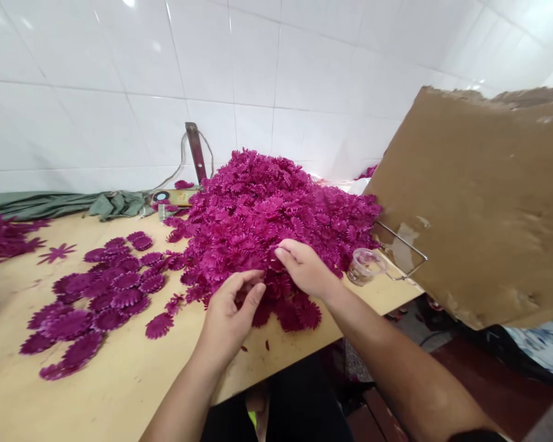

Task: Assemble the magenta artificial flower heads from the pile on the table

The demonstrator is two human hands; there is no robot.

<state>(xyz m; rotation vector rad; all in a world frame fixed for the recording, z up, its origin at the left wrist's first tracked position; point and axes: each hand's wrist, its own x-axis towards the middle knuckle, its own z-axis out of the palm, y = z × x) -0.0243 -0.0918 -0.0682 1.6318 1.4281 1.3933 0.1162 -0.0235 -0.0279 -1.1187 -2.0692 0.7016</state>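
Note:
A large heap of magenta fabric flower pieces (262,209) with scalloped petals covers the middle of the table. My left hand (235,304) is at the heap's front edge, its fingers curled and the thumb close to the index finger. Whatever is at its fingertips is too small to make out. Just to its right and slightly higher, my right hand (306,267) is closed in a pinch over the heap. What lies between that thumb and finger blends into the magenta pieces behind. The two hands are apart.
Flattened flower stacks (105,285) lie on the wooden table (133,374) at left, with darker petal pieces (9,239) beyond. A clear plastic cup (365,267) and metal wire handle (410,248) are right, beside a big cardboard sheet (479,202). Green cloth (74,205) runs along the wall.

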